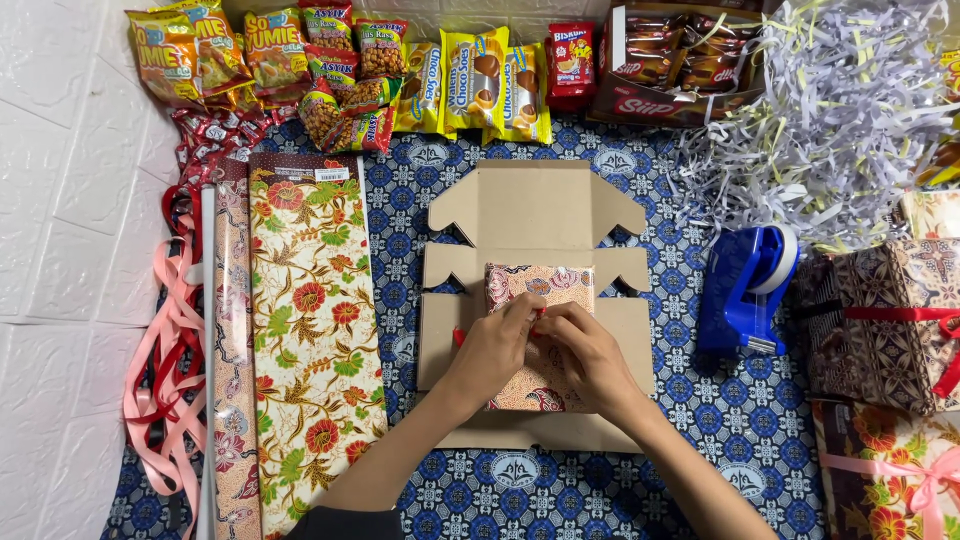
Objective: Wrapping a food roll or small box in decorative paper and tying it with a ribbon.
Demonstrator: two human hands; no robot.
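Red ribbon [459, 336], thin and limp, pinched by both hands, left [497, 345] and right [585, 350], atop the stiff, probably light wrapped box [540, 285]; best gripped near its ends.

Both hands [545, 345] are covering the middle of the wrapped box [540, 285], hiding most of the red ribbon [459, 336] on it. Right of that box, two wrapped parcels [880, 325] are running off the picture's edge; the fingertips' grip is too small to tell.
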